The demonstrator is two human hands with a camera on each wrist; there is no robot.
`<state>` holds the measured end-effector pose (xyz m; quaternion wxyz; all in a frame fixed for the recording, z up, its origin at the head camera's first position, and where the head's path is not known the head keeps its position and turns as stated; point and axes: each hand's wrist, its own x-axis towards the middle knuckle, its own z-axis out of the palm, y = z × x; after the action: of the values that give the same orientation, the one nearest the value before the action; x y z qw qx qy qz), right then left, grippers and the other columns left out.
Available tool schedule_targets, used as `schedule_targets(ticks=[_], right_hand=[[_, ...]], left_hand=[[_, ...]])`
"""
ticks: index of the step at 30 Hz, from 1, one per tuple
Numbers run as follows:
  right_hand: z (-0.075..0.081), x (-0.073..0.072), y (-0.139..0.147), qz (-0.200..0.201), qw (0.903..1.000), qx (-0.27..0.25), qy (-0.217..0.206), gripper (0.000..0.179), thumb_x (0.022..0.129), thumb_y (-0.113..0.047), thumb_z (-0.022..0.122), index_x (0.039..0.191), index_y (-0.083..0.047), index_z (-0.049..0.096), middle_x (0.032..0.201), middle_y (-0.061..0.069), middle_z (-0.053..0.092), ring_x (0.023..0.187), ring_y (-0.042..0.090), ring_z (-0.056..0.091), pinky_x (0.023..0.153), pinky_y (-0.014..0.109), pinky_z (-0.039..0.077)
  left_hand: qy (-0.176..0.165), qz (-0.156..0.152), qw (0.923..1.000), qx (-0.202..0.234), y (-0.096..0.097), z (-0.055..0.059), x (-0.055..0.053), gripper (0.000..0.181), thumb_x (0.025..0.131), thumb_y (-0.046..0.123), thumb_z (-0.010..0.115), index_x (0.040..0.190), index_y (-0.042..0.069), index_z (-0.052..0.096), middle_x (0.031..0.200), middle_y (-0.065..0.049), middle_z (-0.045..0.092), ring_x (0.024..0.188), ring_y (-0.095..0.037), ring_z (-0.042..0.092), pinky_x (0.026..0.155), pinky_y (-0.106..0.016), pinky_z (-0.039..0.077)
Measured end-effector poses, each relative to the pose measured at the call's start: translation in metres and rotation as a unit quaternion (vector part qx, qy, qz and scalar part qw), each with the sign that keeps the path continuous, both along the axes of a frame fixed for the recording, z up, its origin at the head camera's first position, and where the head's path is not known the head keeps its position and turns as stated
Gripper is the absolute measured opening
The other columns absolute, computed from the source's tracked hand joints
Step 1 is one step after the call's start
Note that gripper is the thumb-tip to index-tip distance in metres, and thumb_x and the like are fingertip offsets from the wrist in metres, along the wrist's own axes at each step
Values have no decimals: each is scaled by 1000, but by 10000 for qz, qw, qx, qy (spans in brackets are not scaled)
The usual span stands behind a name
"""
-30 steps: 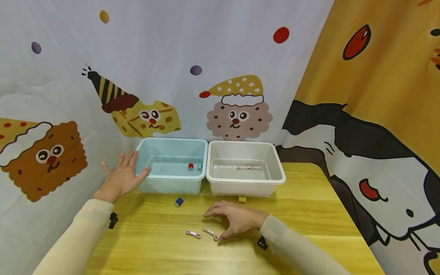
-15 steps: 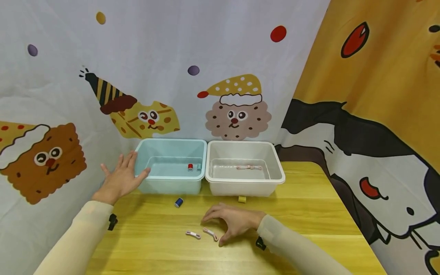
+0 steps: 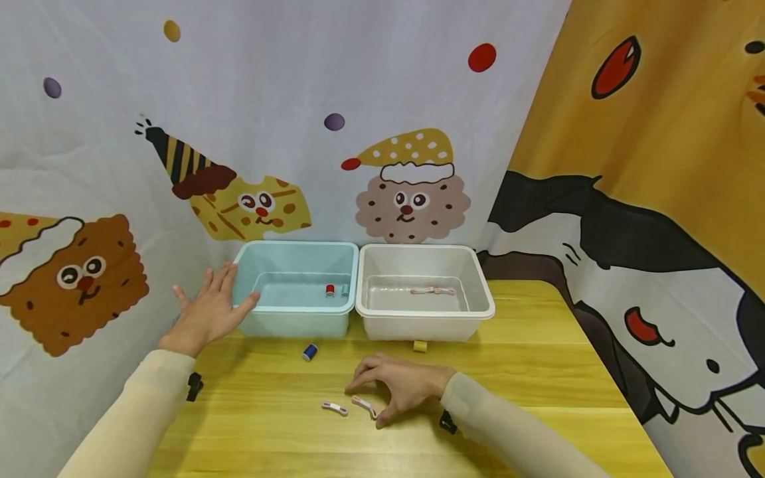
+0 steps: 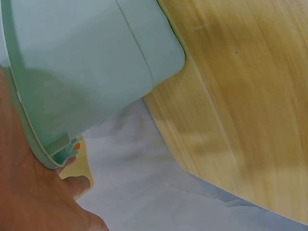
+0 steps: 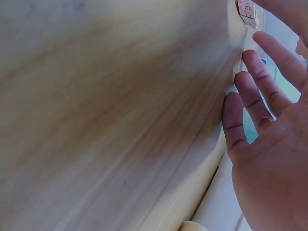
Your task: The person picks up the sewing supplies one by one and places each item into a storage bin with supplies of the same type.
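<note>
My right hand [image 3: 406,385] arches low over the table, thumb and fingers apart around a small folded measuring tape [image 3: 364,406]. The thumb tip is right at that tape's near end; printed numbers show on the measuring tape [image 5: 247,8] in the right wrist view. Just left of it lies a second folded tape [image 3: 335,408]. My left hand [image 3: 209,309] has its fingers spread at the left rim of the light blue bin [image 3: 295,325]. From the left wrist, this hand [image 4: 43,197] lies along the bin's rim, gripping nothing.
Beside the blue bin stands a white bin [image 3: 427,326] with a folded pinkish strip [image 3: 433,291] inside. A red thread spool [image 3: 330,290] and a pale blue one [image 3: 344,290] are in the blue bin. Blue [image 3: 309,352] and yellow [image 3: 420,346] spools lie in front.
My right hand has shifted slightly left toward the folded tape, its fingers drawing a little closer around it. The left hand stays at the blue bin's rim. The head view has shifted slightly.
</note>
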<state>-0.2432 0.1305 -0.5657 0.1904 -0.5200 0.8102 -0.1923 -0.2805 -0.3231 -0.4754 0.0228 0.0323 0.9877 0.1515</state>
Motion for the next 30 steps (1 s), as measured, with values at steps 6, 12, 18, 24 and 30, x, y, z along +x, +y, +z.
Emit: schedule_targets(ticks=[6,12,18,24,30], right_hand=[[-1,0,-1,-73,9999,14,-79,78,91,-40,103,161,-38,70,157,-14,61,150,5,51,134,31,44],[-1,0,-1,-140,9998,25,-121,71,92,-40,102,157,-39,73,156,-14,61,149,4,51,132,30,45],[0,0,-1,-141,9999,38,-79,67,91,-41,102,153,-38,76,156,-14,61,149,4,50,133,31,45],[-2,0,-1,-130,9999,-30,-56,61,93,-41,101,150,-38,77,153,-14,62,148,4,52,133,32,45],[-4,0,-2,-160,9998,-115,-45,58,94,-40,101,147,-38,78,146,-16,64,143,1,54,130,28,47]], left_hand=[[-30,4,10000,-7,1,0,0,119,112,89,32,187,2,0,196,-26,-4,178,-64,-3,119,-101,-23],[-21,0,10000,-24,2,2,0,119,113,89,33,187,2,1,196,-26,-3,178,-65,-2,120,-102,-19],[-13,-11,10000,-59,2,1,-1,118,113,88,33,187,2,1,196,-26,-2,178,-65,-2,120,-103,-18],[-14,-16,10000,-42,1,1,-1,118,113,88,33,187,2,1,196,-27,-2,178,-65,-1,119,-102,-19],[-5,-18,10000,-15,0,-1,0,118,113,88,32,187,1,2,196,-27,-3,178,-65,-2,119,-102,-20]])
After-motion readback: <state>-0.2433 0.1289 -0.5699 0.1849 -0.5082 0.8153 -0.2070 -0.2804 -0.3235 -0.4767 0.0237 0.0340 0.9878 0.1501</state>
